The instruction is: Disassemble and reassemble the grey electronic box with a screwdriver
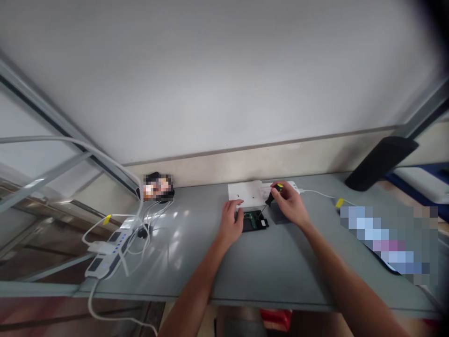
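A black plastic housing [247,226] with a green circuit board [253,217] exposed lies flat on the grey table. My left hand [231,221] grips its left end, thumb against the upper edge and forefinger reaching over the paper beyond. In my right hand [289,205] is a black-and-yellow screwdriver [270,198], tilted, its thin shaft reaching down to the right part of the board. The exact contact of the tip is too small to tell. Behind the housing lies a white paper sheet [245,191] with several tiny dark pieces on it. A dark flat panel [280,217] lies under my right hand.
On the left stands a white power strip [110,252] with plugs and loose cables. A blurred-out object [157,187] sits near the wall. To the right are a black upright object [380,164] and a pixelated screen [386,243]. A white cable [317,192] runs along the back.
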A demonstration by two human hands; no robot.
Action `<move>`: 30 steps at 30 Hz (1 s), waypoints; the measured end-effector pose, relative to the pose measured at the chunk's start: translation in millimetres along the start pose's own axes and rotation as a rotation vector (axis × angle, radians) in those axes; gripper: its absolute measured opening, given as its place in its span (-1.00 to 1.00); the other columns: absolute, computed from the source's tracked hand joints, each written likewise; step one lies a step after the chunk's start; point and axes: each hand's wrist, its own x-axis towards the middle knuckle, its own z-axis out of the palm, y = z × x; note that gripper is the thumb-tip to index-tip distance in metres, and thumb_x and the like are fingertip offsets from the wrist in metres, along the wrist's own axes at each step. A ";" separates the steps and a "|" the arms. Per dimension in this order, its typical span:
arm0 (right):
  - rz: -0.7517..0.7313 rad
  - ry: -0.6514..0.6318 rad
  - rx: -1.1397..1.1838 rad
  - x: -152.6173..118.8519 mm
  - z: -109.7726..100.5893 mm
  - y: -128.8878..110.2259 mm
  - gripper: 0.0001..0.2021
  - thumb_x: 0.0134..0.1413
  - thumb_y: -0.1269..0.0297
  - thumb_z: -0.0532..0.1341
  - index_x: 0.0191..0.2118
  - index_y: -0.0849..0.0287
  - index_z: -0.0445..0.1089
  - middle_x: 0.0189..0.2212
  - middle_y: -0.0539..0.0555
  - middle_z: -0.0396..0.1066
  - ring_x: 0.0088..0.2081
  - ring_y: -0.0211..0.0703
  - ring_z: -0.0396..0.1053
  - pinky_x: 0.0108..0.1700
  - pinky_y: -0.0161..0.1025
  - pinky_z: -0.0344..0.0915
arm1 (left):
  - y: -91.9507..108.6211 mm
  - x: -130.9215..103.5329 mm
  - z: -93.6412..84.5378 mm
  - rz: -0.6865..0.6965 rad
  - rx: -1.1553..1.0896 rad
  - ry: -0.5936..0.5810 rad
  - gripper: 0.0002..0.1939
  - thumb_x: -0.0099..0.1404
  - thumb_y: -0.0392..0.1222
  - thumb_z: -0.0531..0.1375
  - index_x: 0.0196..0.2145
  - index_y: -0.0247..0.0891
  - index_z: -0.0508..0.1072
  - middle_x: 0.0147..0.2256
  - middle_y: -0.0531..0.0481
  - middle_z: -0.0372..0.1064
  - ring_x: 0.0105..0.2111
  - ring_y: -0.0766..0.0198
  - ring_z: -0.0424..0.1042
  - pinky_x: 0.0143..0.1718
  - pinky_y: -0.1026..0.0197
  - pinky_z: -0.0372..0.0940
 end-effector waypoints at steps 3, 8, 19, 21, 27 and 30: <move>0.025 0.073 0.012 1.8 -0.4 4.4 -0.60 0.20 -0.15 0.23 -0.18 0.12 0.42 -0.42 0.02 0.40 -0.43 -0.20 0.30 -0.39 -0.26 0.26 | -10.3 2.0 -1.5 -0.141 0.033 0.092 -0.76 0.43 -0.37 0.05 -0.09 -0.18 0.46 -0.13 -0.07 0.44 -0.25 0.24 0.43 -0.11 0.17 0.33; 0.026 0.265 0.010 4.3 -0.3 5.5 -0.57 0.21 -0.16 0.21 -0.13 0.14 0.44 -0.35 0.07 0.46 -0.40 -0.18 0.37 -0.36 -0.26 0.29 | -17.9 1.7 -1.8 -0.182 0.035 0.059 -0.79 0.40 -0.39 0.08 -0.17 -0.19 0.47 -0.20 -0.02 0.46 -0.38 0.31 0.40 -0.23 0.23 0.29; 0.063 0.220 -0.200 -1.7 -0.1 4.9 -0.56 0.25 -0.17 0.19 -0.07 0.11 0.48 -0.53 -0.01 0.39 -0.58 -0.22 0.20 -0.46 -0.23 0.14 | -13.3 0.7 1.0 -0.072 -0.056 -0.019 -0.80 0.46 -0.28 0.06 -0.15 -0.20 0.49 -0.20 -0.06 0.50 -0.33 0.28 0.44 -0.20 0.22 0.34; 0.047 0.210 -0.159 -1.3 1.3 7.5 -0.55 0.24 -0.18 0.19 -0.07 0.11 0.48 -0.48 0.02 0.44 -0.57 -0.22 0.22 -0.47 -0.24 0.15 | -13.6 0.8 1.1 -0.084 -0.057 -0.013 -0.81 0.47 -0.26 0.06 -0.15 -0.21 0.49 -0.19 -0.06 0.49 -0.34 0.29 0.44 -0.21 0.22 0.35; 0.062 0.208 -0.075 -0.2 4.5 11.7 -0.57 0.24 -0.17 0.20 -0.05 0.09 0.45 -0.36 0.07 0.50 -0.49 -0.20 0.32 -0.42 -0.24 0.23 | -12.5 1.2 1.7 -0.106 -0.077 0.023 -0.83 0.45 -0.22 0.10 -0.13 -0.22 0.49 -0.20 -0.05 0.45 -0.39 0.32 0.41 -0.26 0.24 0.35; 0.032 0.181 0.049 -0.3 6.9 7.1 -0.59 0.25 -0.15 0.20 -0.07 0.10 0.42 -0.29 0.10 0.50 -0.37 -0.15 0.42 -0.33 -0.21 0.34 | -13.8 1.3 2.8 -0.120 -0.070 0.033 -0.82 0.44 -0.17 0.14 -0.08 -0.21 0.50 -0.21 -0.03 0.42 -0.40 0.33 0.39 -0.24 0.23 0.36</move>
